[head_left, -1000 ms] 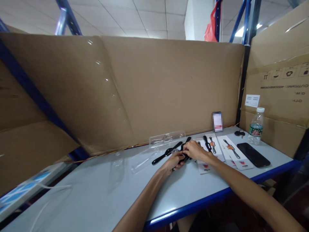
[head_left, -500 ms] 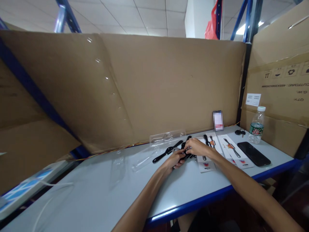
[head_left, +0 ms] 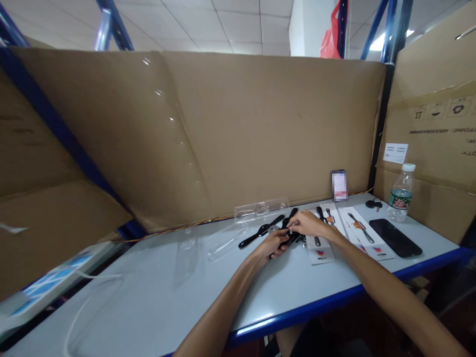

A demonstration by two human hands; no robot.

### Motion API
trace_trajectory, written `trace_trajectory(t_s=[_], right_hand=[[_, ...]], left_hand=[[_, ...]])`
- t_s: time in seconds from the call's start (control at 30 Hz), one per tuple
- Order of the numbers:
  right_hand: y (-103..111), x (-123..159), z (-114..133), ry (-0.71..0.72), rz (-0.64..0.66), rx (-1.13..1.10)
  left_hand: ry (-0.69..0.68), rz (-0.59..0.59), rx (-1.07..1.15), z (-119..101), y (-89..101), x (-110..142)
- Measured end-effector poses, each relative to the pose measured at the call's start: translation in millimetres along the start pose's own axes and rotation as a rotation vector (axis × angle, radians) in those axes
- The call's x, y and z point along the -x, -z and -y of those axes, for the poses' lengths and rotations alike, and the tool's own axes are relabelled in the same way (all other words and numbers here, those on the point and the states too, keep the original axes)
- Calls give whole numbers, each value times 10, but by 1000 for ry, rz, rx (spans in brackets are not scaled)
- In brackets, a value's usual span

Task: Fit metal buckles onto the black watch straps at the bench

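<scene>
My left hand point(head_left: 272, 245) is closed around a black spokeshave point(head_left: 284, 242), held low over the table. The fingertips of my right hand point(head_left: 305, 223) are pinched together at the middle of this tool; whatever small part they grip is too small to make out. A second black spokeshave point(head_left: 263, 229) lies just beyond my left hand, and another point(head_left: 285, 221) lies partly hidden behind the fingers. Several small dark metal pieces point(head_left: 298, 237) sit under and beside my right hand. To the right, a white printed card point(head_left: 323, 254) has a black tool lying on it.
Clear plastic blister shells point(head_left: 225, 245) lie at the back and left of the table point(head_left: 148, 297). More printed cards point(head_left: 372, 243), a black phone point(head_left: 395, 238), keys point(head_left: 374, 204) and a water bottle point(head_left: 400, 196) are on the right. A cardboard wall point(head_left: 260, 124) stands behind.
The view has turned slightly left, so everything sits a little further right. My fingers have shifted slightly at the middle of the spokeshave; both hands stay in place around it.
</scene>
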State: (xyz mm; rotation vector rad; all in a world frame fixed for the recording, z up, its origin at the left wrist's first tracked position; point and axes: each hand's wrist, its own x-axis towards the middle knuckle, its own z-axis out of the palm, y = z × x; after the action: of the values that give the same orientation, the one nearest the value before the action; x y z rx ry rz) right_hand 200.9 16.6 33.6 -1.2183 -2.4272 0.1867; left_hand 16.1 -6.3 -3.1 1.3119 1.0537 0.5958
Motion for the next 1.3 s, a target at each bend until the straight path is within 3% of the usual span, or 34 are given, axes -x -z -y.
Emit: trace_trajectory(t_s=[0.3, 0.5, 0.73, 1.07, 1.3], right_hand=[[80, 67, 133, -55, 73, 217], [-21, 53, 132, -87, 39, 203], [-70, 1, 122, -63, 24, 6], [57, 79, 156, -67, -5, 263], [31, 54, 183, -59, 60, 132]], left_hand=[[-7, -2, -27, -17, -27, 12], [-13, -10, -67, -36, -41, 31], [7, -46, -51, -24, -46, 25], [-2, -37, -43, -24, -45, 27], [-5, -38, -45, -10, -39, 8]])
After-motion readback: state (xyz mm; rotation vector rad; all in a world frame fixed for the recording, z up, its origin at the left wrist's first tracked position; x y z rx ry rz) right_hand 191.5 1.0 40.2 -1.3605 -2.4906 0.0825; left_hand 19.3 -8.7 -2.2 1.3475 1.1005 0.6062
